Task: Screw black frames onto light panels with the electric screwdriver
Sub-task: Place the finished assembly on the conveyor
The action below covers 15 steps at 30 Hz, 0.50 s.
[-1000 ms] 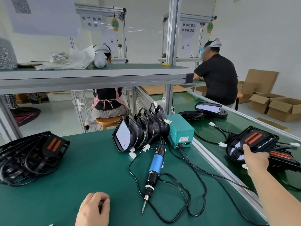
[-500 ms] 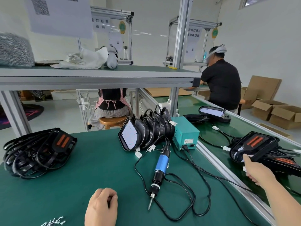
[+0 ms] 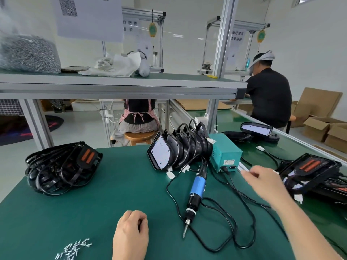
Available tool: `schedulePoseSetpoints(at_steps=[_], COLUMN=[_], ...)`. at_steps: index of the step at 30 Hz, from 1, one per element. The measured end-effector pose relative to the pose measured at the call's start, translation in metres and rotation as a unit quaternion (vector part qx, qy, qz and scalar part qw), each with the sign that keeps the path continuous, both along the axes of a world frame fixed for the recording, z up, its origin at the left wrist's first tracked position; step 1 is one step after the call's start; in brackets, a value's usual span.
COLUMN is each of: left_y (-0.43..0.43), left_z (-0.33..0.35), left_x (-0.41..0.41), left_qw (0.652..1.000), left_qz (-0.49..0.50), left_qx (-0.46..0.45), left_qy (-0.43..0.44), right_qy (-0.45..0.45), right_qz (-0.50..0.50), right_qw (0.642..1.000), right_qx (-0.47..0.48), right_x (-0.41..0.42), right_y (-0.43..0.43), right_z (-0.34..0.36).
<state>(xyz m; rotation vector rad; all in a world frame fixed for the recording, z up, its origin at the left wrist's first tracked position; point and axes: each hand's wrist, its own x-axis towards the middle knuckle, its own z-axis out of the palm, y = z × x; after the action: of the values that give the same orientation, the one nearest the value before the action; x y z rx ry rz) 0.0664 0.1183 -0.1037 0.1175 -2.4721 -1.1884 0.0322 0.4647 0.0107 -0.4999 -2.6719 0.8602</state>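
Plainly, left hand (image 3: 130,234) fingers curl together, empty; right hand (image 3: 263,182) fingers too blurred to tell.

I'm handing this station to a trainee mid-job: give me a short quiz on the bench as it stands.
1. True or false: the right hand grips the electric screwdriver.
2. Where do the loose screws lie? A) in the right hand B) on the mat, left of the left hand C) under the screwdriver's tip
3. Fill in: the standing row of light panels ends beside a ___ box.
Key: 1 false; 2 B; 3 teal.
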Motion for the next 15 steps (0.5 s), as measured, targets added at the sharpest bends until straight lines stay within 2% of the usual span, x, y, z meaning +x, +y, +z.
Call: schedulePoseSetpoints(at_steps=[5, 10, 15], left_y=[0.001, 0.001, 0.002], left_z=[0.002, 0.004, 0.006], left_x=[0.002, 0.002, 0.002], left_qw=[1.000, 1.000, 1.000], left_qz=[-0.001, 0.000, -0.001], left_qx=[-0.002, -0.004, -0.007], left_qy=[0.005, 0.001, -0.008], right_qy=[0.064, 0.045, 0.003], right_qz=[0.139, 0.232, 0.217], right_qw=[0.980, 0.953, 0.952], right_qx=[-0.128, -0.190, -0.217], right_x=[0.022, 0.021, 0.005], right_y=[-0.111, -0.197, -0.242], right_z=[-0.006, -0.039, -0.077])
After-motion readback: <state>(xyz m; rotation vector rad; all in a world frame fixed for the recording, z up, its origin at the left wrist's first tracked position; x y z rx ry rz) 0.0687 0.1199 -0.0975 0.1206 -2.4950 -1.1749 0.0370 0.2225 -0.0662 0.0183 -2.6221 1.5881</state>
